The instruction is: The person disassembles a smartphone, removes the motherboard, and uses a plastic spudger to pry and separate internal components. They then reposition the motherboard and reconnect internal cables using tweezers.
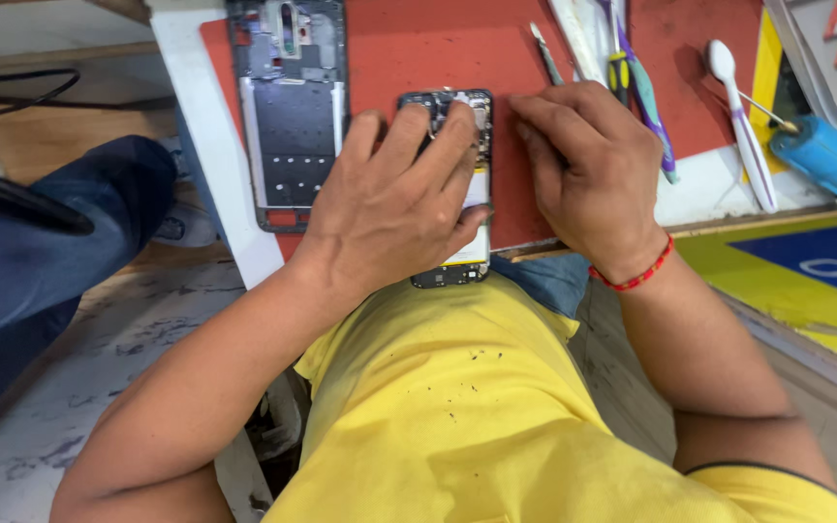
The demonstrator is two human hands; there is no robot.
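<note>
An opened phone (460, 267) with bare circuit board lies on a red mat (438, 48), its near end past the table's edge. My left hand (394, 208) lies flat over the phone, fingers spread, pressing it down. My right hand (588, 169) rests just right of the phone with fingers curled toward its upper edge; whether it pinches a small tool is hidden. A red thread band circles the right wrist.
A detached phone frame (293, 116) lies on the mat's left part. Tweezers (546, 53), screwdrivers (641, 87), a white spudger (743, 126) and a blue tool (830, 160) sit at the right. A person's blue-trousered leg (50, 232) is at left. A black cable (12, 92) lies beyond.
</note>
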